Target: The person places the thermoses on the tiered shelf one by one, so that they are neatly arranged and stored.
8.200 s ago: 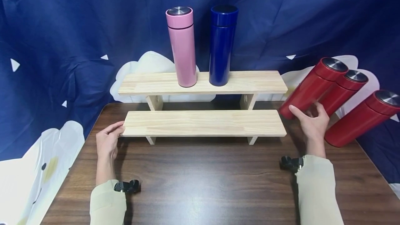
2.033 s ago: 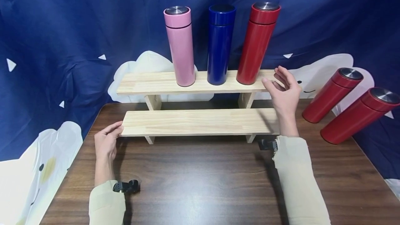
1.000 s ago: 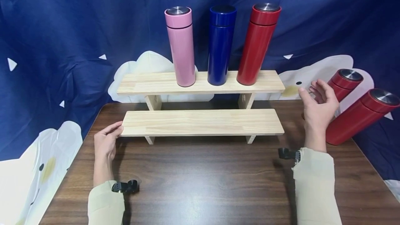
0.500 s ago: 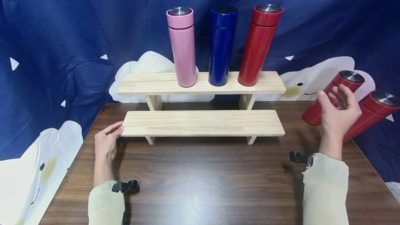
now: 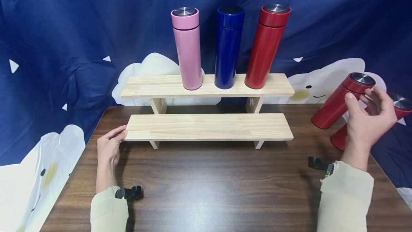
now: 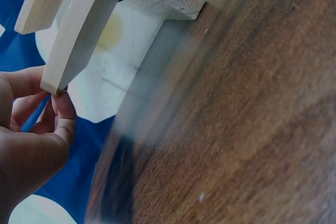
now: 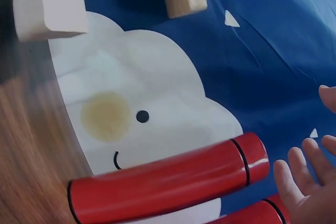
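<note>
My left hand (image 5: 110, 147) pinches the left end of the lower board of a two-step wooden shelf (image 5: 209, 126); in the left wrist view its thumb and fingers (image 6: 64, 111) meet the board's end. My right hand (image 5: 368, 119) is in front of the two red thermos bottles on the right, fingers bent and apart, holding nothing. The farther red thermos (image 5: 338, 101) stands to its left; the nearer red thermos (image 5: 340, 138) is partly hidden behind it. On the top board stand a pink thermos (image 5: 188, 53), a blue thermos (image 5: 228, 53) and another red thermos (image 5: 268, 51).
The shelf stands on a dark wooden table (image 5: 206, 185). Behind hangs a blue cloth (image 5: 96, 28) printed with white clouds and triangles. The table's right edge runs close past the nearer red thermos.
A red thermos that my right hand held has gone onto the top board, right of the blue one. That hand let go and moved right to the other red thermoses. My left hand stayed.
</note>
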Motion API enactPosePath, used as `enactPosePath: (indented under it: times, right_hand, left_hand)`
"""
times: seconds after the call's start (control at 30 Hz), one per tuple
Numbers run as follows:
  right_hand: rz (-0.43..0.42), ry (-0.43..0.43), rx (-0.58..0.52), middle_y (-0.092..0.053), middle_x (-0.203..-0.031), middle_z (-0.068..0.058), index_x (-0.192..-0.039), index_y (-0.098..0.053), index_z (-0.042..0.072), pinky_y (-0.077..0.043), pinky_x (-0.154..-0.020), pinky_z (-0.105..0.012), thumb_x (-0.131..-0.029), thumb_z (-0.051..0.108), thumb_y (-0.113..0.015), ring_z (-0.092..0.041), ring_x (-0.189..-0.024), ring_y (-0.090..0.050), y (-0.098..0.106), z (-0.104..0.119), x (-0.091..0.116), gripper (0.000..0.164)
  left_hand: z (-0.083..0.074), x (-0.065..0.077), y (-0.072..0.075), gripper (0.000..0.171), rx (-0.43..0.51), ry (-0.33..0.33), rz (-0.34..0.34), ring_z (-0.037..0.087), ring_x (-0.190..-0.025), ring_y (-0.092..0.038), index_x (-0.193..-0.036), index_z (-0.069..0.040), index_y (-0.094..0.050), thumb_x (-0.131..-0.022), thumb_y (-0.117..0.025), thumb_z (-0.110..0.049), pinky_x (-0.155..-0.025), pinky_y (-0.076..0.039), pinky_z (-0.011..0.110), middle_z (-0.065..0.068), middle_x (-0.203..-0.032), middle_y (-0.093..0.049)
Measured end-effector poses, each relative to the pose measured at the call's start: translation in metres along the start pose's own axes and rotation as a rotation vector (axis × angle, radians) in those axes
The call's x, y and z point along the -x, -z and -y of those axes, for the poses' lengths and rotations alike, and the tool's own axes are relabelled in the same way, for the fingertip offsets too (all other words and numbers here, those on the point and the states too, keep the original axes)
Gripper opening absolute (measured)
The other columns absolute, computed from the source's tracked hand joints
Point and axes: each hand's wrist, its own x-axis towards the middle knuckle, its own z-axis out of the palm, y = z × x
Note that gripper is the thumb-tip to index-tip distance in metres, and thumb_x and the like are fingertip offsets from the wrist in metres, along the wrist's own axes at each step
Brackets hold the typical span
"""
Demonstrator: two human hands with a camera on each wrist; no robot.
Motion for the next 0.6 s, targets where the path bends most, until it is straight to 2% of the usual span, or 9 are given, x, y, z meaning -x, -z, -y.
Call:
enactPosePath:
  times: [0.2,0.3,0.43,0.6]
  right_hand:
    - [-0.035,-0.027,0.083,-0.069,-0.115,-0.002,-0.123,-0.070,0.013,-0.048,-0.095,-0.023,-0.078,0.001,-0.082,-0.011,-0.100,-0.064,0.007,0.018,0.002,0.047]
    - [-0.051,-0.089,0.017,-0.067,-0.117,-0.003,-0.124,-0.069,0.012,-0.046,-0.098,-0.022,-0.077,-0.001,-0.082,-0.011,-0.101,-0.063,0.011,0.024,0.002,0.050]
    - [-0.087,-0.183,-0.145,-0.066,-0.118,-0.006,-0.122,-0.069,0.010,-0.046,-0.099,-0.022,-0.073,-0.008,-0.081,-0.013,-0.101,-0.062,0.018,0.022,-0.002,0.053]
    - [-0.133,-0.190,-0.189,-0.065,-0.118,-0.006,-0.121,-0.069,0.009,-0.045,-0.095,-0.020,-0.072,-0.010,-0.079,-0.012,-0.101,-0.062,0.026,0.012,-0.008,0.054]
  left_hand:
    - [0.001,0.001,0.001,0.020,0.004,0.001,0.001,0.007,-0.068,-0.061,-0.100,-0.001,-0.080,-0.084,-0.076,0.010,-0.062,-0.049,0.015,0.003,-0.085,-0.075]
    - [0.001,0.001,0.001,0.021,-0.006,0.005,0.004,0.007,-0.068,-0.061,-0.102,-0.001,-0.080,-0.085,-0.074,0.011,-0.062,-0.049,0.015,-0.001,-0.081,-0.074]
    - [0.001,0.001,0.001,0.021,0.003,-0.003,0.010,0.006,-0.068,-0.061,-0.101,0.000,-0.080,-0.086,-0.073,0.011,-0.062,-0.050,0.014,-0.003,-0.080,-0.074]
    - [0.001,0.000,0.000,0.021,0.011,0.007,0.007,0.006,-0.067,-0.061,-0.101,-0.001,-0.080,-0.085,-0.073,0.012,-0.062,-0.050,0.014,-0.003,-0.079,-0.074]
